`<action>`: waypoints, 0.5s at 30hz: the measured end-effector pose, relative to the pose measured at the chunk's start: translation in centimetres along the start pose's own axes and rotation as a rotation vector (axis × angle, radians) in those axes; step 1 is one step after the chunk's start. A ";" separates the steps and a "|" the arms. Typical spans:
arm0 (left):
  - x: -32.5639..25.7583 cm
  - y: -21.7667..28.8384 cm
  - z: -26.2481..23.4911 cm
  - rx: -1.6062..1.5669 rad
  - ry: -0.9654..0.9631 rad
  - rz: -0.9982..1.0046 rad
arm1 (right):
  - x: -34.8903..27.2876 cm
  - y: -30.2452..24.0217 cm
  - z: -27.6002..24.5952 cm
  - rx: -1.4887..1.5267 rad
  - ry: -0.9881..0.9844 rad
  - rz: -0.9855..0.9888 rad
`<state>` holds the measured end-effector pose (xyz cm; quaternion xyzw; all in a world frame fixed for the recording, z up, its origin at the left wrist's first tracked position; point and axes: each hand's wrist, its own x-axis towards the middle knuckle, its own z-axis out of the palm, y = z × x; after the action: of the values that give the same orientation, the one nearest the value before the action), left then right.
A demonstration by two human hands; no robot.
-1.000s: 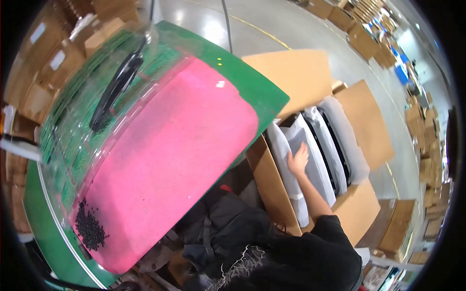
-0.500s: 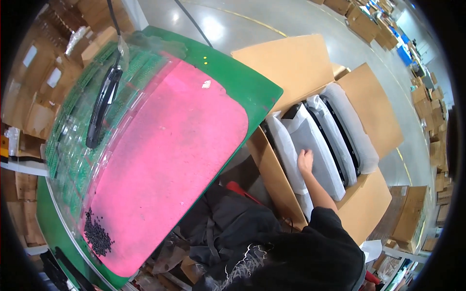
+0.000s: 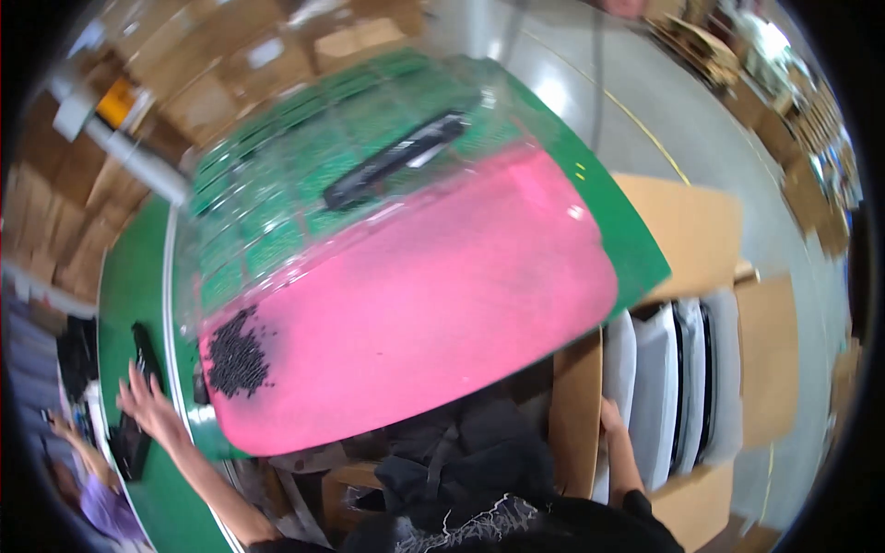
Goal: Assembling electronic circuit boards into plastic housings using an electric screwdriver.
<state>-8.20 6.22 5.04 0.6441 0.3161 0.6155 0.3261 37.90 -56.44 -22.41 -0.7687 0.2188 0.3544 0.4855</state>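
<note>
My left hand (image 3: 152, 410) is open, fingers spread, above the green belt strip at the left. Beside it lie long black parts (image 3: 129, 447). My right hand (image 3: 611, 417) is at the left side of an open cardboard box (image 3: 576, 419), against the nearest white-wrapped piece (image 3: 620, 359); its fingers are blurred and partly hidden. Several black panels (image 3: 708, 382) in white foam wrap stand on edge in the box.
A pink mat (image 3: 415, 313) covers the green table (image 3: 636, 276). On it sits a heap of small black pieces (image 3: 237, 358). Behind are clear plastic trays (image 3: 277, 203) with a black curved part (image 3: 396, 158) on top. A co-worker's hand (image 3: 69, 429) shows far left.
The view has swung left. My left hand has come into sight, reaching left with spread fingers. My right hand has shifted from the middle wrapped panel to the box's left side.
</note>
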 end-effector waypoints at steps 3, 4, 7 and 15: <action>0.1 3.2 8.3 0.026 -0.042 0.102 | 2.5 3.5 -3.3 -0.052 0.086 -0.135; 0.5 4.0 9.2 -0.021 -0.008 0.179 | -0.1 0.7 -2.4 -0.036 0.057 -0.151; -0.1 6.9 14.8 0.022 -0.017 0.242 | -7.0 -4.4 -2.7 -0.121 0.287 -0.660; -3.0 12.7 24.7 -0.237 -0.754 0.440 | -17.7 -16.3 -6.2 -0.221 0.756 -1.170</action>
<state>16.47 -4.47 12.84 0.8336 -0.0419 0.4245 0.3510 39.50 -55.05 2.35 -0.8754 -0.1138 -0.2359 0.4063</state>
